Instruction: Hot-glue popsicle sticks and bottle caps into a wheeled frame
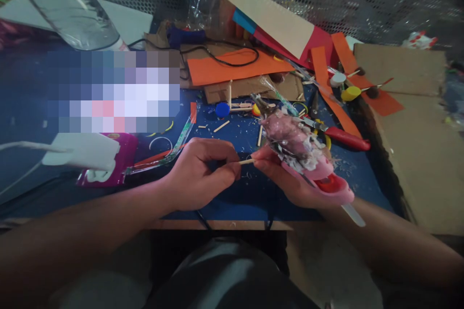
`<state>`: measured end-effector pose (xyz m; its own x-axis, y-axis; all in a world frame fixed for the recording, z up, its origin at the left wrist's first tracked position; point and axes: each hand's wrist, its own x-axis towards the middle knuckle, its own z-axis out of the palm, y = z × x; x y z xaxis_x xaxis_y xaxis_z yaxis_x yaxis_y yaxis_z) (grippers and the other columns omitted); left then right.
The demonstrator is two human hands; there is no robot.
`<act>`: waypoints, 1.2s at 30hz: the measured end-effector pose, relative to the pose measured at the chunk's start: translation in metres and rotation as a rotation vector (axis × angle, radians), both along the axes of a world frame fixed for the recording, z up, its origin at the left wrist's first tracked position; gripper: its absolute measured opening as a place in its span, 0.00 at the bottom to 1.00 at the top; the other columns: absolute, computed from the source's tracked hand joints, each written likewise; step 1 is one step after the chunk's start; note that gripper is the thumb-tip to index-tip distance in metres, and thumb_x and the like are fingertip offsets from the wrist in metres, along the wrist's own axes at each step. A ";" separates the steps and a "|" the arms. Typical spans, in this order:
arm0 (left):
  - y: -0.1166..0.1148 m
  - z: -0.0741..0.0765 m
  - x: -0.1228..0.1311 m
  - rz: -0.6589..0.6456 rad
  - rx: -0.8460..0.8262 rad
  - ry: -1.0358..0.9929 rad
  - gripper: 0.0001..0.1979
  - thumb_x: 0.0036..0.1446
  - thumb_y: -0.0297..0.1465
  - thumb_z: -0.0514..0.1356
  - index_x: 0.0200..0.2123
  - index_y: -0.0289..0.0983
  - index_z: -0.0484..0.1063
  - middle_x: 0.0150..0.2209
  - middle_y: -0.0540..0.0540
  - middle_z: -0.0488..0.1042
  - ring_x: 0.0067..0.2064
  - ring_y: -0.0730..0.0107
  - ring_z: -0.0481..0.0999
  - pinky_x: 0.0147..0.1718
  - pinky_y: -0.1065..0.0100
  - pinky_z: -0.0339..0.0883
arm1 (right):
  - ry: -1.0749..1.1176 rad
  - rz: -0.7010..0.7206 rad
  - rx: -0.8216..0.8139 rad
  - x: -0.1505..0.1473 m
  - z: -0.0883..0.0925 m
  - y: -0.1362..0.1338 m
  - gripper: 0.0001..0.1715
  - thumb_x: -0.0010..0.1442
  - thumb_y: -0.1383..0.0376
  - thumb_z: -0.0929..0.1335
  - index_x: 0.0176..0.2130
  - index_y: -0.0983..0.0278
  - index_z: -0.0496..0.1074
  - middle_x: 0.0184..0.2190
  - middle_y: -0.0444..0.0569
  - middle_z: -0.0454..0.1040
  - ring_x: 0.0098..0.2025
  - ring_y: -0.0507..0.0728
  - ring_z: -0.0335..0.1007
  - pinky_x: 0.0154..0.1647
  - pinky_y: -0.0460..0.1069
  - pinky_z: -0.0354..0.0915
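A short, thin wooden stick (247,161) spans the gap between my hands above the blue table. My left hand (201,174) is closed, its thumb and fingers pinching the stick's left end. The fingertips of my right hand (286,181) grip the other end. That same hand also holds a pink hot glue gun (293,137), crusted with pale and dark dried glue. Its dark nozzle points up and away to the left. A translucent glue stick (353,216) pokes from its rear. The gun's body hides part of my right palm and fingers.
Ahead lie a blue bottle cap (222,109), orange paper (221,68) and a red-handled tool (348,138). Cardboard (413,154) covers the right side. At left are a white charger (81,150) on a purple block (126,149) and a clear bottle (78,14). A pixelated patch hides things there.
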<state>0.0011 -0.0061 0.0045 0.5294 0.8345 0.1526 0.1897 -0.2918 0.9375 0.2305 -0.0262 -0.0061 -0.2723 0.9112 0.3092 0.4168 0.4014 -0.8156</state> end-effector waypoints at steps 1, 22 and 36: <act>0.000 0.000 0.000 -0.006 0.004 -0.002 0.13 0.59 0.27 0.59 0.24 0.34 0.78 0.24 0.50 0.77 0.26 0.76 0.74 0.27 0.73 0.65 | 0.019 -0.001 -0.005 0.000 -0.001 0.000 0.02 0.67 0.60 0.78 0.38 0.53 0.85 0.35 0.43 0.88 0.36 0.59 0.88 0.42 0.54 0.85; -0.001 0.002 0.001 -0.022 -0.120 -0.008 0.13 0.60 0.30 0.58 0.24 0.35 0.76 0.24 0.49 0.76 0.26 0.74 0.73 0.26 0.71 0.65 | 0.116 -0.043 -0.059 -0.003 -0.003 0.001 0.03 0.63 0.62 0.79 0.38 0.53 0.85 0.35 0.42 0.89 0.35 0.58 0.87 0.43 0.54 0.84; -0.001 0.002 0.000 -0.054 -0.149 -0.017 0.11 0.54 0.28 0.54 0.23 0.36 0.75 0.23 0.49 0.77 0.26 0.72 0.73 0.26 0.71 0.65 | 0.052 0.021 -0.114 -0.003 0.009 0.002 0.03 0.65 0.58 0.78 0.37 0.51 0.85 0.36 0.44 0.89 0.38 0.62 0.88 0.40 0.56 0.84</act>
<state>0.0015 -0.0067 0.0069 0.5724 0.8190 0.0387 0.1616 -0.1589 0.9740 0.2271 -0.0242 0.0029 -0.2780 0.9356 0.2177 0.3656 0.3126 -0.8767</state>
